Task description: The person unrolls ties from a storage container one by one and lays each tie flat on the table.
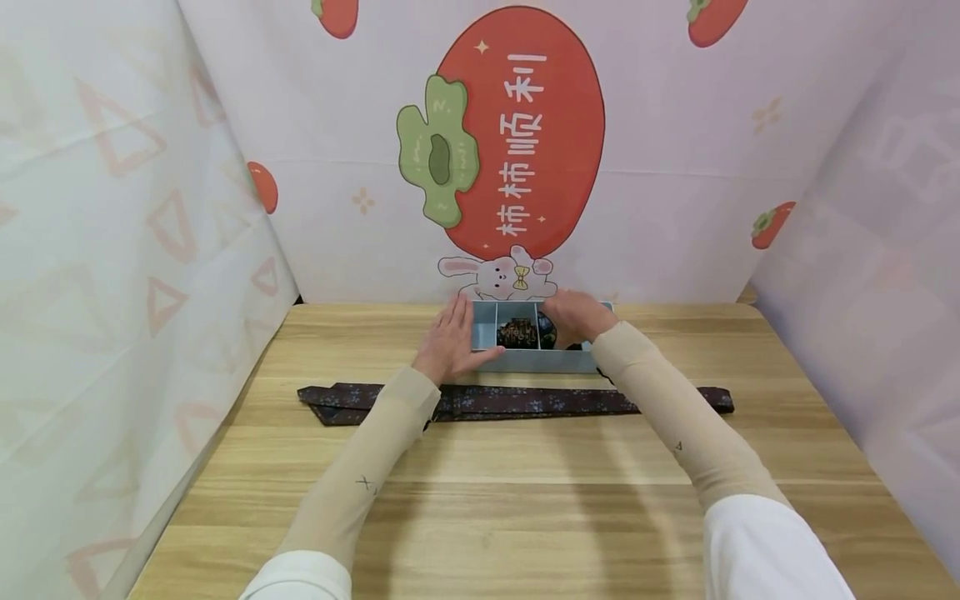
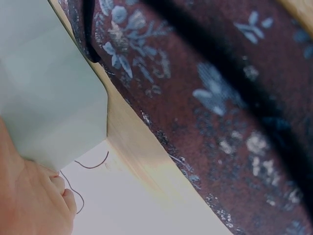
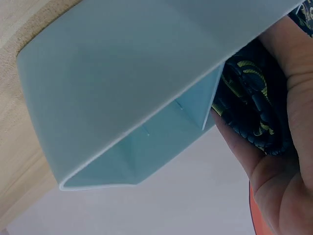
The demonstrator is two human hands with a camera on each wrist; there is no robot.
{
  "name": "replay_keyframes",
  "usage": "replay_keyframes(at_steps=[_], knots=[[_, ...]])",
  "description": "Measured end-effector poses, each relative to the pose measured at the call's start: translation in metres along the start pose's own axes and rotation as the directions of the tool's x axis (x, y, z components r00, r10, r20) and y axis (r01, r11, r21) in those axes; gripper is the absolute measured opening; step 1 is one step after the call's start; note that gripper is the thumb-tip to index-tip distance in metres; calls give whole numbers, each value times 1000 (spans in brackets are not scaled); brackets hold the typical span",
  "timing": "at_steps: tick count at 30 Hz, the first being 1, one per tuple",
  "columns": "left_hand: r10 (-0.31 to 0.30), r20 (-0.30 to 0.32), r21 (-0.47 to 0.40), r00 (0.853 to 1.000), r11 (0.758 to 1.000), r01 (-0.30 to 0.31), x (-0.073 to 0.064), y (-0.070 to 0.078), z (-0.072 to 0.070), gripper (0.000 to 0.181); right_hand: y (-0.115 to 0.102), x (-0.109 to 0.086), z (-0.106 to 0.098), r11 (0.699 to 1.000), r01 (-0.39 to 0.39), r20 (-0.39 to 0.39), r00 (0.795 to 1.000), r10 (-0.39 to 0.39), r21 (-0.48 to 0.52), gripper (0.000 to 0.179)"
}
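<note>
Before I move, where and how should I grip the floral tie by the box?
Pinch the floral tie at its right end, coming down from above, probably with the right hand once it releases the rolled fabric. The floral tie lies flat, layers seemingly stacked, so a pinch could catch them together; that end reaches past the blue box, whose front wall stands close behind the middle.

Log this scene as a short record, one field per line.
Container: light blue divided box on a wooden table
Left hand: left hand, touching the box's left end
Right hand: right hand, holding a dark roll with yellow pattern, at a compartment right of the middle
Also in box: dark patterned bundle, in the compartment left of the dark roll
In front of box: floral tie, laid lengthwise, beneath both forearms
</note>
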State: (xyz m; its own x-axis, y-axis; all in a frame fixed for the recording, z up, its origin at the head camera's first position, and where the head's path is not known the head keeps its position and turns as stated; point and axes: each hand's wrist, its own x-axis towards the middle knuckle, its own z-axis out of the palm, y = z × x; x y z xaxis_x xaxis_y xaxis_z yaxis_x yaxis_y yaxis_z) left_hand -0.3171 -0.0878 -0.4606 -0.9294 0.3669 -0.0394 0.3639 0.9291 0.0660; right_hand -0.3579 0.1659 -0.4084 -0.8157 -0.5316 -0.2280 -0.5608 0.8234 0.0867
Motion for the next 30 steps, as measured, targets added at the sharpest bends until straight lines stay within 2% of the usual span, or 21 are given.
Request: replay_keyframes(at_steps=[6, 11, 15, 20, 23, 30], knots=[[8, 0, -8, 1000, 1000, -8, 0, 3, 1, 115, 2, -3, -6, 999, -38, 35, 999, 38, 6, 60], [10, -19, -16, 1000, 1000, -10, 1, 1, 1, 114, 3, -8, -25, 999, -39, -6, 999, 39, 13, 75], [2, -19, -24, 1000, 1000, -3, 0, 0, 0, 114, -1, -14, -41, 999, -39, -14, 999, 40, 20, 72], [8, -24, -19, 1000, 1000, -9, -1, 1, -1, 113, -6, -27, -62, 997, -71, -22, 997, 71, -19, 65], [9, -16, -13, 1000, 1000, -10, -2, 1, -1, 114, -9, -34, -76, 996, -78, -40, 996, 77, -34, 73], [14, -12, -32, 1000, 999, -14, -1, 0, 1, 115, -16, -56, -106, 995, -68, -115, 991, 76, 69, 91]])
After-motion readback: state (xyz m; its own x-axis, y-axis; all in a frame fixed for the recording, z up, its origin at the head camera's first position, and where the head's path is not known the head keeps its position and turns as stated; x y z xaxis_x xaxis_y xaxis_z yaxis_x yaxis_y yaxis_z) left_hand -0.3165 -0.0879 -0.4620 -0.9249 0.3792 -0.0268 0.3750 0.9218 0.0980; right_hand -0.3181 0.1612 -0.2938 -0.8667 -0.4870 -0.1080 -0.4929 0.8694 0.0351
